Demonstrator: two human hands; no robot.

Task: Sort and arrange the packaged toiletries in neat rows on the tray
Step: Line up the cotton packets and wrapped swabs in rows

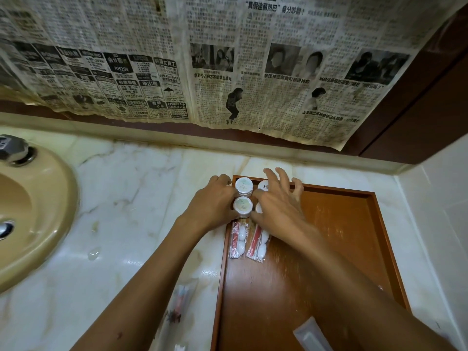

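Yellowed newspaper sheets [228, 59] hanging across the back wall, lower edge just above the splashback. Below, a pale marble table [131, 188] with a beige basin [50, 198] sunk in at far left and a chrome tap knob [14, 148] on its rim.

On the right of the table, a brown wooden tray [342, 236] with a raised rim, long side running away from the viewer, mostly bare. Contents gathered in its far left corner: two round white-lidded jars [243, 196] in a line, one behind the other, against the left rim; beside them to the right, two more white-lidded containers [263, 185], largely hidden. Just nearer than the jars, two clear packets [245, 241] side by side, each holding cotton balls and red-and-white sticks, the left one overlapping the tray's rim.

Left hand [212, 206] cupped against the left side of the jars, fingers curled around them. Right hand [281, 201] spread, fingers splayed over the right-hand containers, thumb touching the nearer jar.

At the tray's near edge, a blurred pale tube [311, 335]. On the table left of the tray, another clear sachet [179, 300], contents too blurred to tell.
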